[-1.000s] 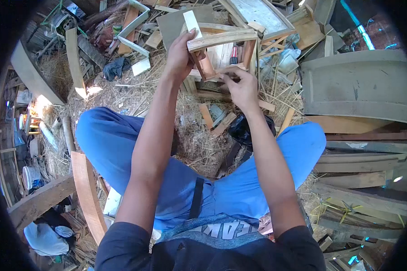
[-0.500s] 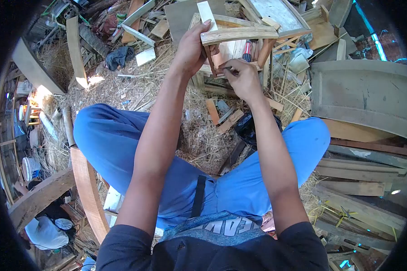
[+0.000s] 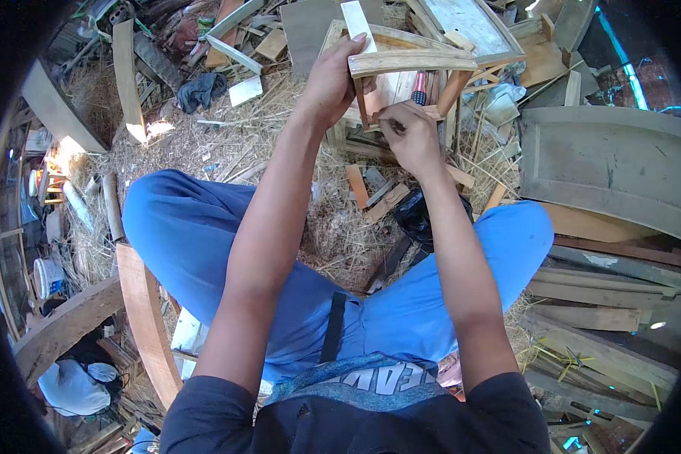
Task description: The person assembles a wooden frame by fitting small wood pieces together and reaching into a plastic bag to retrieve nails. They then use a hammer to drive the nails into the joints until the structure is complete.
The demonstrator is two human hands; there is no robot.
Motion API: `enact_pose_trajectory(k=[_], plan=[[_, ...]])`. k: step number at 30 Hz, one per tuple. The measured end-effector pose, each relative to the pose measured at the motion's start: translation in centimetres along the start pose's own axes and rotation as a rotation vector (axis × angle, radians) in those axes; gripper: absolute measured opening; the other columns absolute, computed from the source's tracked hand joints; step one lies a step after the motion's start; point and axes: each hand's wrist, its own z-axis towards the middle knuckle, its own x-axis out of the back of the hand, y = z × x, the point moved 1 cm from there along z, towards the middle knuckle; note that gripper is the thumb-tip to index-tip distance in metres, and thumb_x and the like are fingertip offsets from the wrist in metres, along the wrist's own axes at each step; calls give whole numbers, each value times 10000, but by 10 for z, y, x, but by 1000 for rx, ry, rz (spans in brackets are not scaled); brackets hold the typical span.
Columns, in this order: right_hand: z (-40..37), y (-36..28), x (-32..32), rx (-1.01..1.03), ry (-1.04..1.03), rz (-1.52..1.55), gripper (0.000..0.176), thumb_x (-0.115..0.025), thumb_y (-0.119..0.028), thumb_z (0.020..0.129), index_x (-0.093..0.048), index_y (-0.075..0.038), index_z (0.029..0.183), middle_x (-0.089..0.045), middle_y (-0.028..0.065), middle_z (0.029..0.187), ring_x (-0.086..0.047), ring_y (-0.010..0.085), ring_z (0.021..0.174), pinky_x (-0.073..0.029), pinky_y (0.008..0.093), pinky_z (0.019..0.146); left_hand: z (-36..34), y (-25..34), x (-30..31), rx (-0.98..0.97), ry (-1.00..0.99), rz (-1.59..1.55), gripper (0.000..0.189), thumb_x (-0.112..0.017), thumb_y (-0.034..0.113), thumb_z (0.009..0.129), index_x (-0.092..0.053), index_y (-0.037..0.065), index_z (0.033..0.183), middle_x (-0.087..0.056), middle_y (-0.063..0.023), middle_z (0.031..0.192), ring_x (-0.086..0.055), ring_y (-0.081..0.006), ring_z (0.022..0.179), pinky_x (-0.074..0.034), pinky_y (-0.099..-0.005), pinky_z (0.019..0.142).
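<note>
A small wooden frame (image 3: 412,60) with a pale, rough top rail stands ahead of me. My left hand (image 3: 333,83) is closed around its left corner, the thumb lying against a white strip (image 3: 359,24) that sticks up there. Low on the same side, my right hand (image 3: 412,136) is pinched at the frame's lower rail; whatever its fingertips hold, if anything, is hidden. Just beyond the right hand lies a red, white and blue handle (image 3: 419,91) inside the frame, perhaps a screwdriver's.
Straw and wood scraps (image 3: 358,185) cover the ground between my knees, beside a black plastic bag (image 3: 420,219). A grey panel (image 3: 605,163) and stacked boards (image 3: 583,314) lie on the right. Curved planks (image 3: 147,318) stand on the left.
The frame has shifted slightly right in view, along with both hands. My right hand's fingers have curled in more at the lower rail. My left hand keeps its hold.
</note>
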Motion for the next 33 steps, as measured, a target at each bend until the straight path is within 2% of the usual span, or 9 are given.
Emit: enact_pose_trajectory(k=[6, 8, 14, 17, 21, 26, 27, 29, 33], plan=[[-3, -4, 0, 131, 30, -94, 102, -733, -1, 783, -704, -51, 866, -709, 97, 880, -678, 289, 892, -549, 408, 758, 1, -4, 6, -9, -84, 39, 365, -544, 368, 1043, -596, 54, 1221, -632, -39, 946, -613, -139, 805, -555, -325, 711], [-4, -6, 0, 131, -11, -134, 100, -708, 50, 787, -686, -8, 866, -711, 115, 894, -676, 301, 897, -541, 389, 786, -3, -3, 0, 2, 1, 58, 377, -559, 379, 1034, -602, 52, 1215, -633, -33, 951, -613, -130, 814, -559, -318, 727], [-9, -2, -5, 199, 33, -159, 122, -711, 60, 770, -678, -4, 868, -702, 120, 890, -672, 305, 903, -543, 399, 784, -8, -3, 1, -11, -31, 57, 383, -577, 389, 1026, -615, 58, 1214, -638, -32, 966, -624, -128, 837, -564, -318, 726], [-10, 1, -7, 267, 68, -192, 143, -731, 30, 757, -661, -46, 857, -678, 91, 874, -663, 287, 894, -549, 411, 757, -15, 1, -6, -4, 13, 31, 380, -591, 387, 1022, -616, 54, 1204, -634, -29, 959, -619, -125, 834, -560, -317, 727], [-12, -3, -5, 214, 67, -185, 142, -725, 34, 768, -659, -32, 875, -689, 108, 900, -660, 301, 908, -547, 416, 773, -13, -1, -4, -16, -36, 15, 376, -602, 380, 1019, -616, 47, 1193, -628, -27, 951, -616, -126, 840, -555, -314, 735], [-11, -16, 2, 100, 34, -61, 267, -653, 67, 846, -705, 10, 1102, -696, 162, 967, -667, 349, 914, -535, 433, 813, -18, 0, -10, -43, 34, -11, 383, -585, 377, 1029, -614, 40, 1207, -630, -36, 953, -622, -136, 821, -555, -310, 725], [-12, -14, 3, 102, 34, -63, 267, -653, 67, 846, -705, 10, 1102, -696, 162, 967, -667, 349, 914, -535, 433, 813, -17, -1, -9, -45, 32, -12, 383, -585, 377, 1029, -614, 40, 1207, -630, -36, 953, -622, -136, 821, -555, -310, 725], [-13, -10, 5, 122, 15, -112, 359, -647, 56, 858, -695, -38, 1202, -713, 166, 1019, -675, 350, 984, -546, 441, 843, -14, -2, -7, -6, 19, -16, 331, -549, 299, 1048, -621, 42, 1244, -645, -11, 966, -578, -92, 797, -465, -268, 680], [-19, -17, 12, 62, 59, -119, 350, -624, 73, 858, -698, -35, 1182, -716, 172, 1040, -685, 360, 983, -556, 439, 851, -16, 2, -12, -21, 22, 6, 337, -535, 305, 1053, -616, 32, 1234, -640, -14, 945, -570, -93, 782, -456, -272, 672]])
